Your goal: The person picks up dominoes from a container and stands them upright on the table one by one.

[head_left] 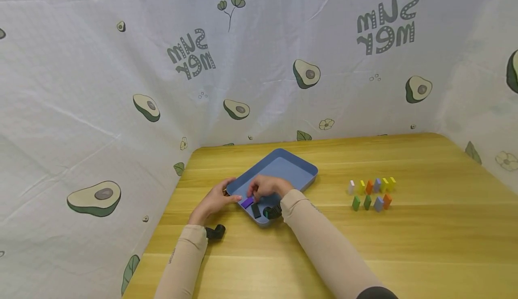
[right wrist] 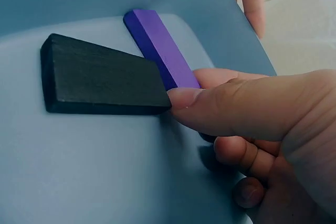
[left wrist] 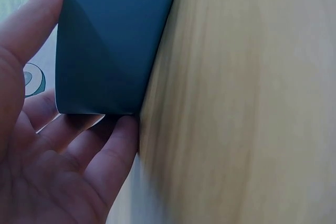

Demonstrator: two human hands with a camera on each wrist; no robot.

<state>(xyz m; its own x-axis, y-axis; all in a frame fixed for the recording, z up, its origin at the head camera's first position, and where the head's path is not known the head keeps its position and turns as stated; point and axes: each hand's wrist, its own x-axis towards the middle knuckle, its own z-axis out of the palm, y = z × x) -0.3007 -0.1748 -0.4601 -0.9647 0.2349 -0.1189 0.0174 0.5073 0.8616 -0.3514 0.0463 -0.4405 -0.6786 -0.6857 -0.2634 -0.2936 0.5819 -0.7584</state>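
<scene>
A blue-grey rectangular tray sits at an angle on the table. My left hand grips it at its left corner, thumb over the rim and fingers against the outer wall. Inside the tray lie a purple block and a black block, close together near the left end. My right hand reaches into the tray and pinches the near end of the purple block between thumb and index finger. Its thumb tip is right at the black block's corner, and the thumb hides the purple block's lower end.
To the right of the tray, small coloured blocks stand upright in two rows, among them white, yellow, orange, purple and green ones. A patterned white cloth hangs behind the wooden table and along its sides.
</scene>
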